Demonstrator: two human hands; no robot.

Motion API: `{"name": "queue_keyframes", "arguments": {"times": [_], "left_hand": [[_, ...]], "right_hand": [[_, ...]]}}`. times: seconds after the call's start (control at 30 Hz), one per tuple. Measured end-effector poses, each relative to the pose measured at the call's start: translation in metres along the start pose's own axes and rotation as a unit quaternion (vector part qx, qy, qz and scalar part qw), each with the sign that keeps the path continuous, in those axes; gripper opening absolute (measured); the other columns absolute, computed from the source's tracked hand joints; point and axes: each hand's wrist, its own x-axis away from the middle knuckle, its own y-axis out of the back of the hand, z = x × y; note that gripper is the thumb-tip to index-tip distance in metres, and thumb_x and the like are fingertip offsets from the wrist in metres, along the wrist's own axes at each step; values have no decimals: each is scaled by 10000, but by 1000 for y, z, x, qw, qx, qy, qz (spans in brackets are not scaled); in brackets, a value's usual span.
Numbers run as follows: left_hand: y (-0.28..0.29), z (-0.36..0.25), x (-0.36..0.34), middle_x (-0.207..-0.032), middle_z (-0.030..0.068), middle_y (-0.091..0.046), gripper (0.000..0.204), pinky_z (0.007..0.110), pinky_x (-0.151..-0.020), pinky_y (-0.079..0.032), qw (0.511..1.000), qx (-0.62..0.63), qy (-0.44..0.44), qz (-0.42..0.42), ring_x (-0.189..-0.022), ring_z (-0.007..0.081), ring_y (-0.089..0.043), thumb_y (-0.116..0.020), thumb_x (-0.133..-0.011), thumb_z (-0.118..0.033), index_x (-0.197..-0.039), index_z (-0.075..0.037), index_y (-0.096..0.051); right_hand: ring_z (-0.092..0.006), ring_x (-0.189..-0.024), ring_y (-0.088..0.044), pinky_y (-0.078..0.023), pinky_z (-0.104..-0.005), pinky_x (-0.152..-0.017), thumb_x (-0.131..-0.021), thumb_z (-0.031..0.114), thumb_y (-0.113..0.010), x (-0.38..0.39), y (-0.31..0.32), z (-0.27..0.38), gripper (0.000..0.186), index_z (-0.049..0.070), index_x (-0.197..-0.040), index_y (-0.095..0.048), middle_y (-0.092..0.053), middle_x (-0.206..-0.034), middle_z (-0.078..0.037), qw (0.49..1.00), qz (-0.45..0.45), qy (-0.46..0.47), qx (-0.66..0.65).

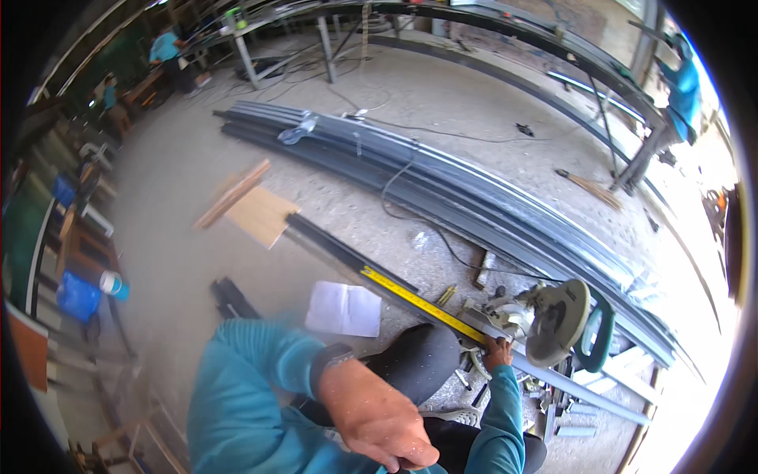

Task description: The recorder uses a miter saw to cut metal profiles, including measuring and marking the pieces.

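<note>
My right hand [498,353] is closed at the near end of a yellow tape measure [426,306], pressing it against a long dark metal profile [347,254]. Right beside that hand is a cut-off saw [559,322] with a round pale guard and a green handle. Close to the camera, my left hand [383,426] is raised with its fingers curled in. A small dark bit shows at its fingertips, too little to name. A dark band circles the left wrist. White paper sheets [343,308] lie on the floor left of the profile.
A long stack of grey metal profiles [426,178] crosses the floor beyond, with a black cable over it. Wooden boards [260,215] lie near the profile's far end. Offcuts [576,419] lie at right. A person [681,91] stands by the metal-framed bench [505,24].
</note>
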Motion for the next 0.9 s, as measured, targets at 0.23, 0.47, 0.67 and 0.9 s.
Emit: {"name": "queue_keyframes", "arguments": {"times": [0.23,0.47,0.67,0.9], "left_hand": [[-14,-22,4,-774,143,-526,156,400,-626,-455,1000,-5,0,18,-726,325,-560,-566,-933,-140,-877,-6,-509],[-33,-38,4,-765,121,-519,127,374,-624,-474,997,-39,-60,30,-695,289,-568,-606,-893,-111,-868,-16,-526],[-50,-52,12,-859,117,-587,107,349,-671,-507,991,-60,-112,42,-765,281,-606,-591,-902,-113,-930,-12,-569],[-49,-67,6,-943,114,-625,177,331,-659,-524,965,-131,-208,87,-802,274,-636,-602,-885,-142,-1010,-17,-599]], "right_hand": [[-420,-1126,-491,-452,-489,-956,-691,231,-710,-13,16,38,596,241,-1263,-541,-513,-1212,-165,987,71,94,-113],[-427,-1108,-530,-438,-457,-971,-690,273,-749,15,111,85,929,94,-1450,-245,-527,-1214,-249,969,-12,134,-209],[-441,-1130,-514,-444,-455,-968,-682,312,-745,110,217,133,1022,9,-1458,-153,-487,-1296,-266,985,-11,106,-135],[-353,-1038,-544,-506,-442,-847,-756,367,-690,269,209,205,736,63,-1355,-390,-533,-1140,-160,979,134,151,-27]]}}
